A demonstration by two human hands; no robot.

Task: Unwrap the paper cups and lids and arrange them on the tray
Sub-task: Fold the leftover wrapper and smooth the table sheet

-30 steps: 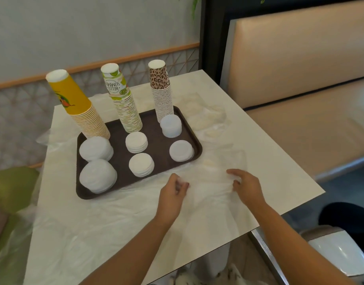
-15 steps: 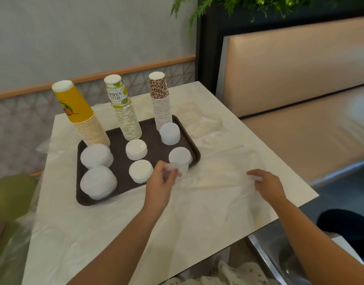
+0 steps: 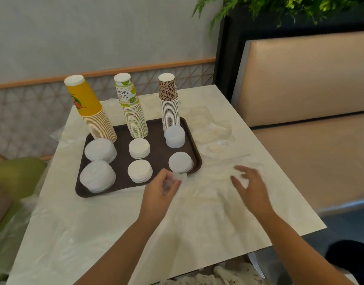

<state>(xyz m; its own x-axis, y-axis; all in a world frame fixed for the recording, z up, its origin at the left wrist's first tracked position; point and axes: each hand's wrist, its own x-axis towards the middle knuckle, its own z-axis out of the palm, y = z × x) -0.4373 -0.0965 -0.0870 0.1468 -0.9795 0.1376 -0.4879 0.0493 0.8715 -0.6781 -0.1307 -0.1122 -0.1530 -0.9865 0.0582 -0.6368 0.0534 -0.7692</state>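
A dark brown tray (image 3: 119,183) holds three upside-down cup stacks: yellow (image 3: 90,109), lime-printed (image 3: 131,108) and leopard-print (image 3: 169,103). In front of them stand several stacks of white lids (image 3: 97,175). Clear plastic wrap (image 3: 210,182) lies spread over the table in front of the tray. My left hand (image 3: 161,191) pinches a bunched piece of that wrap at the tray's near right corner. My right hand (image 3: 250,185) hovers blurred above the wrap with its fingers spread, holding nothing.
More crumpled clear wrap (image 3: 212,130) lies right of the tray. The white table (image 3: 279,212) ends at a corner on the right, beside a beige bench seat (image 3: 310,145). A green cushion (image 3: 14,175) sits left of the table. A plant (image 3: 279,7) hangs above.
My left hand stayed at the tray's near right corner, pinching the wrap. My right hand let go of the wrap's right edge, moved left toward the middle and opened its fingers.
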